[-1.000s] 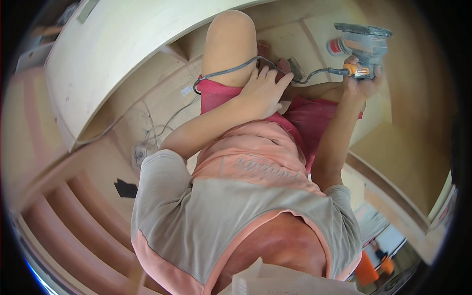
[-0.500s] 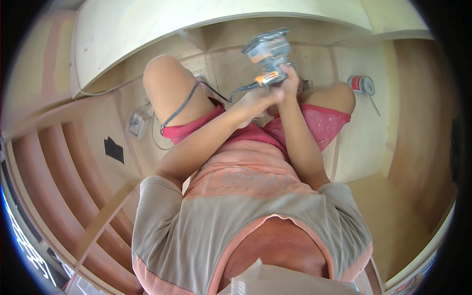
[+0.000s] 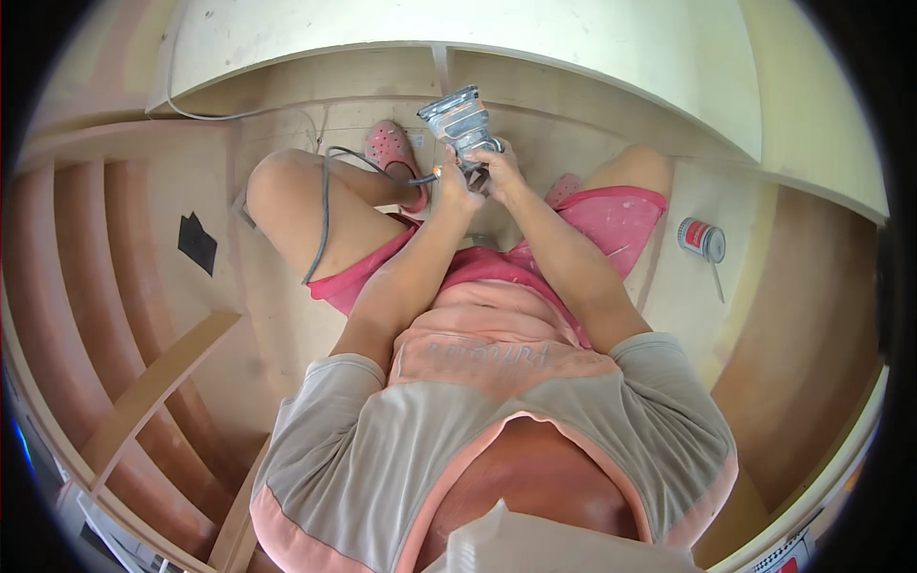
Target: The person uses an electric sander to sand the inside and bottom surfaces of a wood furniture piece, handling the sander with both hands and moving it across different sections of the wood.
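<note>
I hold a grey electric sander (image 3: 460,121) in front of me with both hands, its flat pad turned up toward me. My left hand (image 3: 449,191) grips the lower left of its body and my right hand (image 3: 499,170) grips the right side. A dark power cord (image 3: 325,205) runs from the tool over my left thigh. I sit with both knees apart on a plywood floor (image 3: 267,315), pink clogs (image 3: 390,151) on my feet.
A small red-and-white can (image 3: 701,238) with a thin stick beside it lies on the floor to my right. A black sheet of sandpaper (image 3: 198,241) lies at left. Curved plywood walls (image 3: 592,57) and wooden ribs (image 3: 86,286) surround me.
My view has swung so the sander moved from the upper right to the centre. My left hand joined my right on the tool, and the can came into view at right.
</note>
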